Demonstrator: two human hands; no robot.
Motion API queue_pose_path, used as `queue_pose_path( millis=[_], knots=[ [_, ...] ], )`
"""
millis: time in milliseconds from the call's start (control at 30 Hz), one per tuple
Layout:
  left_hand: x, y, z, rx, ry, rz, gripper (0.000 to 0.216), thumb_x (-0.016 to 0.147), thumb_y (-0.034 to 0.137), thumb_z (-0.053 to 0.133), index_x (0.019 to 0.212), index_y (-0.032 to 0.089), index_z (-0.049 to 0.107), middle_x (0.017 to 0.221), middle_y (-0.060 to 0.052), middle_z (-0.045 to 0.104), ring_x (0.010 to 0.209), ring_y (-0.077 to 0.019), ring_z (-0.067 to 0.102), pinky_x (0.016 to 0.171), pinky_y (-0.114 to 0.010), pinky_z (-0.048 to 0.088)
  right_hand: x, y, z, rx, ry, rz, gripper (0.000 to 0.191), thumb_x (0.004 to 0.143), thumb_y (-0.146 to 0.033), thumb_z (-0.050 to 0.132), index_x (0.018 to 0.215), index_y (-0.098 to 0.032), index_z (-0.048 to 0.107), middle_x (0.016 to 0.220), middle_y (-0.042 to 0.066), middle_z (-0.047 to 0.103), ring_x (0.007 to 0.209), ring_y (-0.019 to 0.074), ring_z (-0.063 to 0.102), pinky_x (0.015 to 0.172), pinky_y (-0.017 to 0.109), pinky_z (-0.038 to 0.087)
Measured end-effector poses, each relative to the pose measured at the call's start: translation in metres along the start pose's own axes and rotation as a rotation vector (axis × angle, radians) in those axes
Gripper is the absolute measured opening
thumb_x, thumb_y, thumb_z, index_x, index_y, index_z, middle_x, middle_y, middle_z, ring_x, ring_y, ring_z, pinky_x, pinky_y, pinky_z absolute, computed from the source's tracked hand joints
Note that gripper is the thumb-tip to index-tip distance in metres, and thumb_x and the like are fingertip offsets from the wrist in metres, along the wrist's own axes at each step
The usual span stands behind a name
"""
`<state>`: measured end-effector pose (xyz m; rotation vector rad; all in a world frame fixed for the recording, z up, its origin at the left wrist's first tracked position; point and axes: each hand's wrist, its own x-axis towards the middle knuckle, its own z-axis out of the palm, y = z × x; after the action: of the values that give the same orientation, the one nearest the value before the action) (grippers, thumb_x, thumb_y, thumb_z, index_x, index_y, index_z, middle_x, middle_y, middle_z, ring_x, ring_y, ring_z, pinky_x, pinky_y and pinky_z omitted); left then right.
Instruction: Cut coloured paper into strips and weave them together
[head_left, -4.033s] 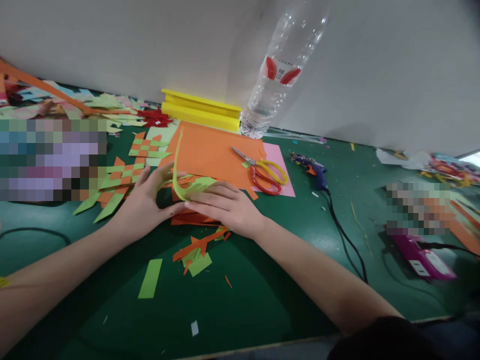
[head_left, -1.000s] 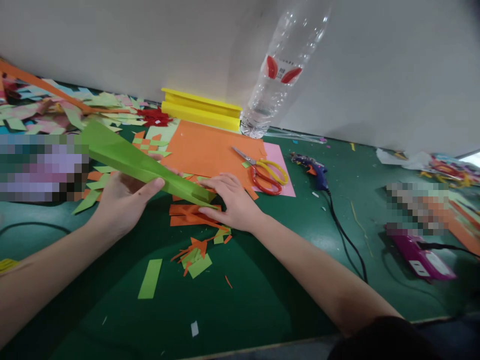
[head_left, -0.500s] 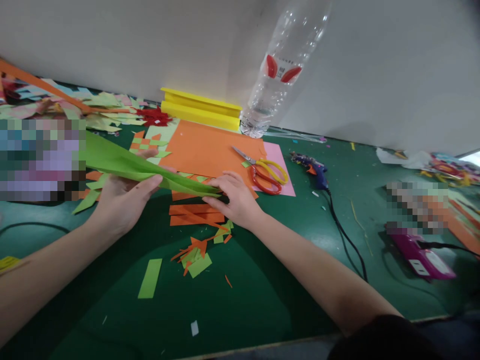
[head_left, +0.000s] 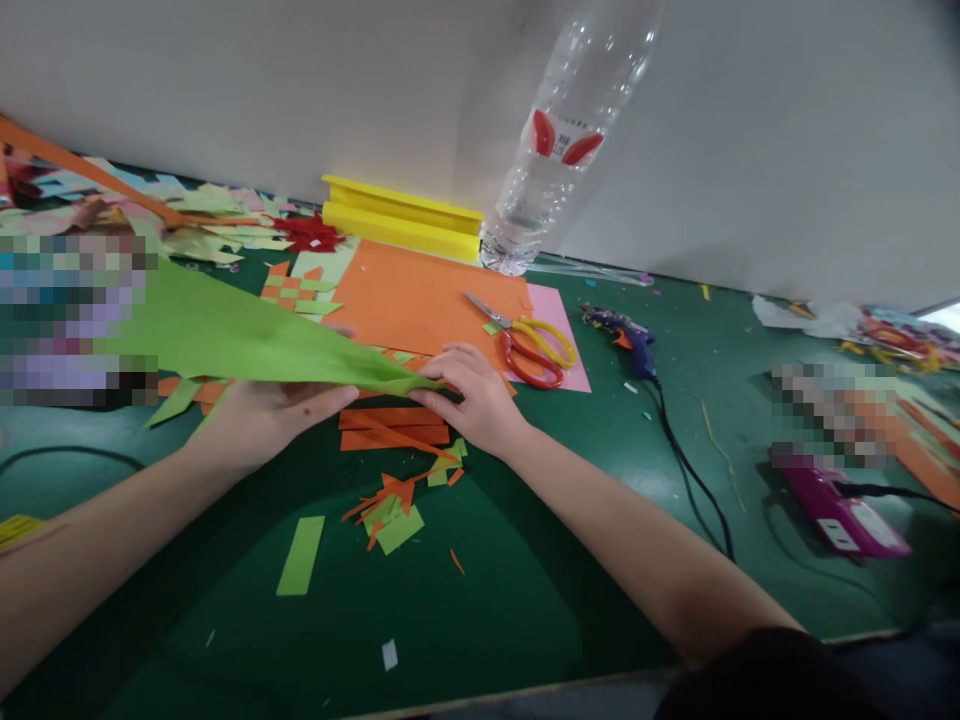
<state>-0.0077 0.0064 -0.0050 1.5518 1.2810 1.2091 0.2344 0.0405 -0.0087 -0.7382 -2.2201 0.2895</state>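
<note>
Lime-green paper sheet, orange paper, red-and-yellow scissors, dark-green table

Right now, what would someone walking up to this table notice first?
The big green paper sheet stands out first, held up over the green table by the left hand beneath it and the right hand pinching its tip. Behind it, a clear plastic bottle stands by the wall. In front of the bottle, red and yellow scissors lie across the right edge of an orange sheet.
</note>
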Motion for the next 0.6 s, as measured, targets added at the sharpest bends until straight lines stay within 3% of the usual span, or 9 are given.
queue_pose_path(
  millis=[100, 200, 367, 600],
  knots=[
    [0.000, -0.006, -0.002, 0.218, -0.094, 0.010, 0.030, 0.073, 0.049, 0.071, 0.092, 0.025, 0.072, 0.097, -0.004, 0.075, 0.102, -0.0297, 0.067, 0.101, -0.044, 0.048, 0.000, -0.001, 0.000, 0.018, 0.006, -0.033, 0.011, 0.091, -0.029, 0.061, 0.090, -0.018, 0.064, 0.083, 0.004, 0.072, 0.079, 0.0151, 0.064, 0.098, 0.038, 0.042],
    [0.001, -0.007, -0.003, 0.368, -0.157, -0.035, 0.037, 0.074, 0.057, 0.066, 0.095, 0.027, 0.072, 0.097, -0.002, 0.075, 0.101, -0.0289, 0.068, 0.097, -0.043, 0.051, 0.000, -0.001, -0.001, 0.016, -0.009, -0.042, 0.011, 0.091, -0.029, 0.060, 0.090, -0.019, 0.064, 0.083, 0.003, 0.072, 0.078, 0.0148, 0.065, 0.097, 0.038, 0.043],
    [0.004, 0.003, -0.002, 0.559, -0.106, -0.128, 0.049, 0.068, 0.068, 0.058, 0.087, 0.025, 0.073, 0.099, -0.004, 0.075, 0.103, -0.0305, 0.067, 0.096, -0.044, 0.050, 0.000, -0.002, -0.001, 0.026, -0.014, -0.021, 0.011, 0.091, -0.032, 0.060, 0.089, -0.021, 0.063, 0.084, 0.002, 0.072, 0.079, 0.0144, 0.065, 0.099, 0.039, 0.043],
    [0.003, 0.004, -0.003, 0.490, -0.019, -0.020, 0.041, 0.072, 0.061, 0.063, 0.086, 0.023, 0.072, 0.091, -0.005, 0.076, 0.091, -0.0288, 0.069, 0.088, -0.044, 0.053, 0.001, -0.003, -0.002, 0.034, 0.000, -0.024, 0.013, 0.091, -0.030, 0.060, 0.088, -0.019, 0.064, 0.080, 0.002, 0.071, 0.076, 0.0142, 0.064, 0.098, 0.038, 0.043]
  ],
)
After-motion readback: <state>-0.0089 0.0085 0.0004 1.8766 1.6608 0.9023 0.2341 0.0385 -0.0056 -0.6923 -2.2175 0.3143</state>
